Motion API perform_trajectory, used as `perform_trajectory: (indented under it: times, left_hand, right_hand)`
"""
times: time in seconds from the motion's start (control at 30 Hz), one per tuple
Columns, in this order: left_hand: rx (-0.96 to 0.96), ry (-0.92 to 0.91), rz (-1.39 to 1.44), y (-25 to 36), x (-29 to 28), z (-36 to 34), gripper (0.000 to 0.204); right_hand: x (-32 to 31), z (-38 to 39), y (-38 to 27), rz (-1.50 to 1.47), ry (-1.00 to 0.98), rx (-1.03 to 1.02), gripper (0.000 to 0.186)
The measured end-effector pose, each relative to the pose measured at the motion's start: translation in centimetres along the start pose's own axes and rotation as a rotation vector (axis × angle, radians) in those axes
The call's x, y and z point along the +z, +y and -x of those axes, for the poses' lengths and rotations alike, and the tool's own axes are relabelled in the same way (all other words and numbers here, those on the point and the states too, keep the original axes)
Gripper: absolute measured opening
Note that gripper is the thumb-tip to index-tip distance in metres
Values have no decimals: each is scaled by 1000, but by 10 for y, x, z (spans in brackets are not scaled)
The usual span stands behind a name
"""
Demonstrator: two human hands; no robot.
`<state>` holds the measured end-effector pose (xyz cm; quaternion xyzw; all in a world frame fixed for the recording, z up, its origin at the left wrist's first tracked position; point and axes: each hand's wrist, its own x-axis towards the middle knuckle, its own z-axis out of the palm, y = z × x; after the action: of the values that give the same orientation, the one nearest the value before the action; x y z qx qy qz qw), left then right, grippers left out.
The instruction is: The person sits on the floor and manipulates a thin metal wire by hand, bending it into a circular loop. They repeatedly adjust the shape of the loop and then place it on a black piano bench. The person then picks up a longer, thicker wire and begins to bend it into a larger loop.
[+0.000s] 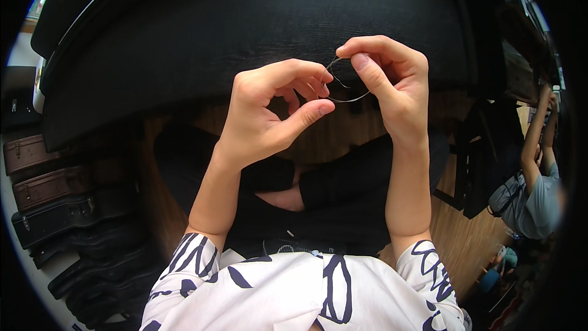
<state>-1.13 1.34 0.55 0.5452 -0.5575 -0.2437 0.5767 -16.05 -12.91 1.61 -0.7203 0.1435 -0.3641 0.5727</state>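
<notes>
A thin, dark, coiled wire or string is held up between my hands, in front of a black surface. It forms a small loop, with one loose end curling inside. My right hand pinches its upper right part between thumb and forefinger. My left hand is at the loop's left side, its fingers bent and its thumb just below the fingertips. There the wire runs among those fingertips, partly hidden, so the exact grip is hard to make out.
A long black wood-grained surface spans the far side. Several brown and black hard cases are stacked at left. My crossed legs are on the wooden floor. Another person in a grey top is at far right.
</notes>
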Motion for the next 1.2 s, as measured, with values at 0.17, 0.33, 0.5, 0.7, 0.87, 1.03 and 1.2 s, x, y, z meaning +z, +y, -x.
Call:
perform_trajectory:
  times: [0.17,0.33,0.5,0.7,0.87,1.03,1.2]
  left_hand:
    - [-96,131,77,2,11,0,19]
    - [-119,216,91,3,11,0,17]
    - [-35,228,-40,-2,8,0,12]
    - [25,254,-182,-5,6,-1,11]
    - [-50,307,-161,0,4,0,12]
    - [-15,298,-141,-2,2,0,12]
    - [26,262,-110,-6,0,0,11]
  right_hand:
    - [2,2,-6,30,24,25,15]
    - [1,2,-1,25,7,18,13]
    - [2,1,-4,63,-36,107,7]
    - [1,-1,-6,128,-62,207,7]
    - [5,0,-8,120,-60,195,6]
    - [9,2,-1,184,-70,75,4]
    - [7,0,-7,118,-121,161,3]
